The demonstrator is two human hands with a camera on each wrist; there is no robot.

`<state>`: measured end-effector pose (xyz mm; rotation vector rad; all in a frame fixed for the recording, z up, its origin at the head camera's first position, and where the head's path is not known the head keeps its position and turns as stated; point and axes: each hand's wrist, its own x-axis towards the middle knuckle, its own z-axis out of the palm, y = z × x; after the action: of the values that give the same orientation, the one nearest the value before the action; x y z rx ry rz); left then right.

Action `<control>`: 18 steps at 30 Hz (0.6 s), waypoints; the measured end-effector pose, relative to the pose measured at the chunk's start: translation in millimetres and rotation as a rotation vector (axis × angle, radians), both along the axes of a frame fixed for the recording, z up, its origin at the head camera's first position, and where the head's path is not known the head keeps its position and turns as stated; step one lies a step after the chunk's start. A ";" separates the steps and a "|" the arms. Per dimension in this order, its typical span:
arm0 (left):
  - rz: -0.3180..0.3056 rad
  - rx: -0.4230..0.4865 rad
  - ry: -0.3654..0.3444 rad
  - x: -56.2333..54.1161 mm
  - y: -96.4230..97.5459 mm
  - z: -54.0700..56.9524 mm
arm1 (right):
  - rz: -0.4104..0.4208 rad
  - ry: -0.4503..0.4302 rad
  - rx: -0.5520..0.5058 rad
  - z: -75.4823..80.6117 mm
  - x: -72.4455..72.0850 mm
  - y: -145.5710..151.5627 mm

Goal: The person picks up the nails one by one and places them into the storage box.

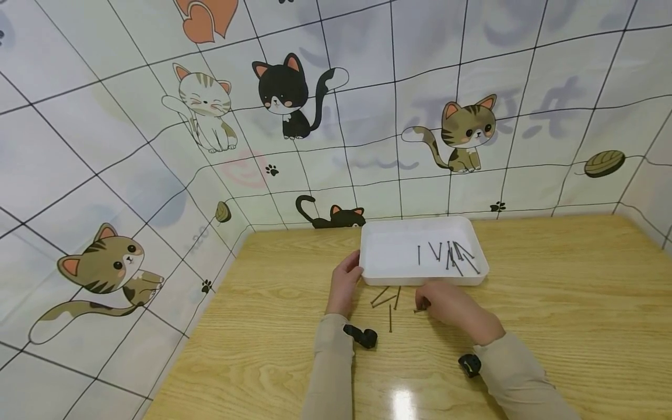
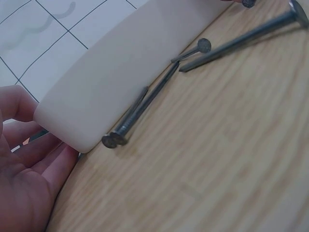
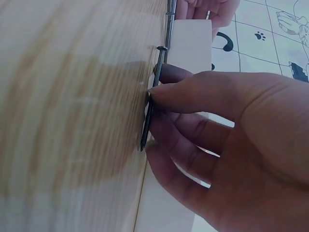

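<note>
My left hand (image 1: 345, 283) rests its fingers against the left end of a shallow white tray (image 1: 388, 281); the left wrist view shows these fingers (image 2: 17, 101) touching the tray's corner. Just in front of the tray, my right hand (image 1: 451, 303) pinches a nail (image 3: 158, 72) between thumb and fingers. That nail lies low along the wooden table surface, head toward the left hand. Several loose nails (image 1: 390, 319) are scattered on the table between my hands, some close to the tray's front wall. Inside the tray, several more nails (image 1: 419, 255) lie mostly toward the right end.
The wooden table (image 1: 273, 350) meets a wall cloth (image 1: 367, 128) printed with cartoon cats right behind the tray. A black wrist device (image 1: 362, 336) sits on the left sleeve, and another (image 1: 469, 365) on the right.
</note>
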<state>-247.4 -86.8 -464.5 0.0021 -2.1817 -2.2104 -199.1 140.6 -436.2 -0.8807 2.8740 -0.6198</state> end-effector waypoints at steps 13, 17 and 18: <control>0.020 0.005 0.004 -9.3 -0.5 -13.9 | -0.045 -0.035 0.046 0.6 0.7 -0.1; 0.033 -0.011 0.014 -13.1 -0.8 -21.4 | -0.047 -0.021 0.055 0.5 0.7 0.4; 0.034 -0.013 0.020 -13.1 -0.8 -22.1 | -0.051 -0.018 0.056 0.4 0.6 0.6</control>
<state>-260.5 -87.5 -486.6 0.0160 -2.1696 -2.1686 -198.5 141.1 -435.8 -0.7928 2.8903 -0.5452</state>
